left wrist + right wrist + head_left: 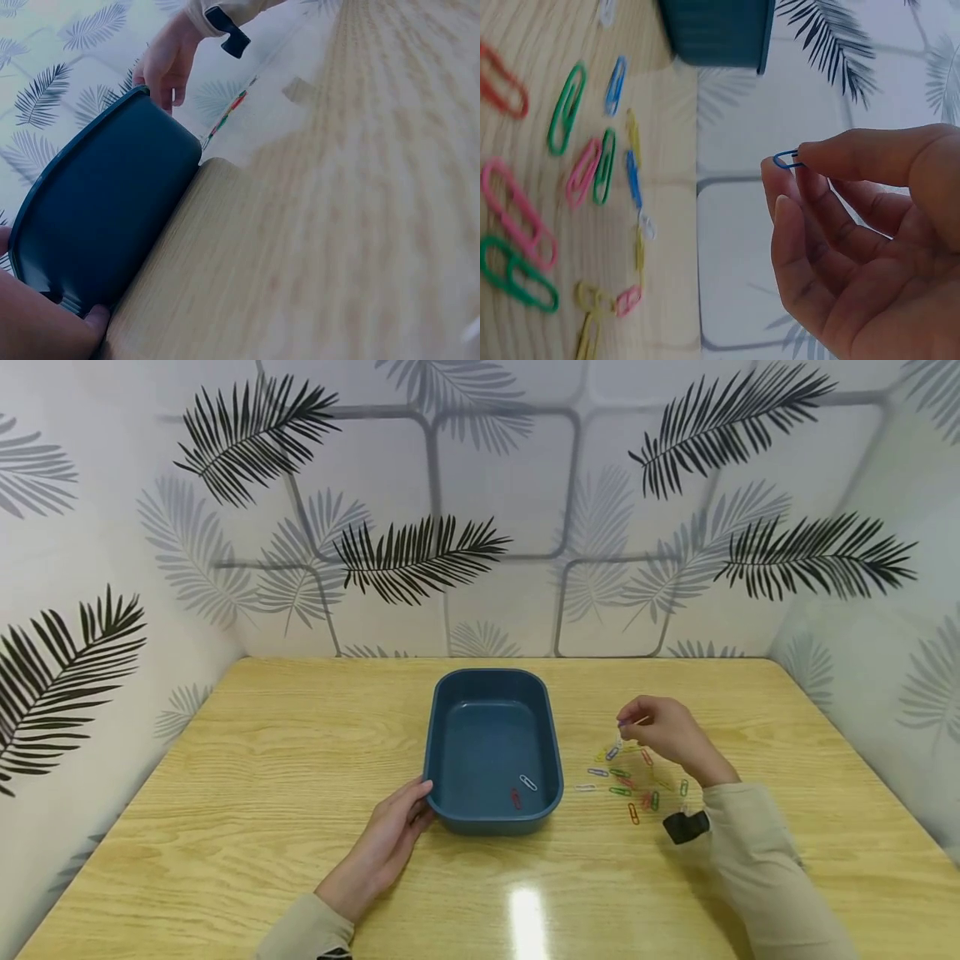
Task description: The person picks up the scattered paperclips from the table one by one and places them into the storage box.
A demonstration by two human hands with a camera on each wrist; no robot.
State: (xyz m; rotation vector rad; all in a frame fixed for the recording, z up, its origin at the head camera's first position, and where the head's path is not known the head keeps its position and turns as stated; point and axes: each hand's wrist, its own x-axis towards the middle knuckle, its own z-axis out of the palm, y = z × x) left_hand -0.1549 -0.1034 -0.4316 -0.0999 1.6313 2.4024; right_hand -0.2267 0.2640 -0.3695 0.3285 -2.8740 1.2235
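My left hand (pixel 386 842) holds the near left corner of a dark blue plastic bin (pixel 486 739), the thumb at the rim and other fingers against the outer wall. A white paper clip (pixel 528 782) and a red paper clip (pixel 516 798) lie on the bin's floor. Right of the bin, my right hand (pixel 666 733) pinches a blue paper clip (pixel 787 159) between thumb and forefinger, raised over loose clips. Its remaining fingers curve with nothing in them. Among the clips on the table are a green one (pixel 567 109) and a pink one (pixel 517 214).
Several coloured paper clips, including a red one (pixel 633 813) and a white one (pixel 585 787), are scattered on the wooden table (pixel 300 735) right of the bin. A leaf-patterned backdrop (pixel 495 485) rises behind the table. A black strap piece (pixel 686 827) hangs by the right sleeve.
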